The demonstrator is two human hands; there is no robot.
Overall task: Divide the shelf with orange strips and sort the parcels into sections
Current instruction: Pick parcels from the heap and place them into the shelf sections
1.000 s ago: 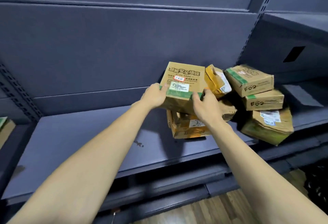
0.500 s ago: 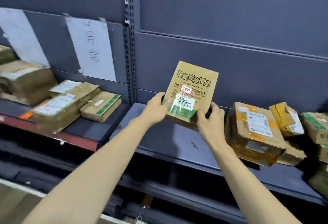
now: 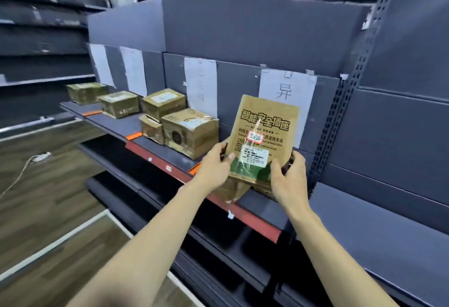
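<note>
A: Just left of the perforated shelf upright (image 3: 340, 122), what am I holding?

B: A flat brown parcel (image 3: 263, 134) with bold printed characters, a small red-edged sticker and a white shipping label. You hold it upright, tilted slightly back, above the front edge of the shelf (image 3: 170, 158). Your left hand (image 3: 215, 168) grips its lower left edge, thumb on the front face. Your right hand (image 3: 289, 177) grips the lower right corner, fingers curled round it.

A: What sits under it?

B: Another brown parcel (image 3: 233, 190) lies on the shelf right below your hands, mostly hidden. You can't tell whether the one you hold touches it.

A: And farther from the upright?

B: Left of your parcel, a taped carton (image 3: 190, 133) with a smaller box (image 3: 151, 128) beside it and another box (image 3: 164, 103) behind. Beyond those, two more boxes (image 3: 119, 103) (image 3: 86, 92). Orange strips (image 3: 133, 135) (image 3: 91, 113) (image 3: 194, 168) cross the shelf's front edge between the groups, one just by your left wrist.

A: Behind the parcel?

B: A white paper sign (image 3: 288, 97) taped to the back panel, nearest the upright, and three more sheets (image 3: 200, 86) farther left.
</note>
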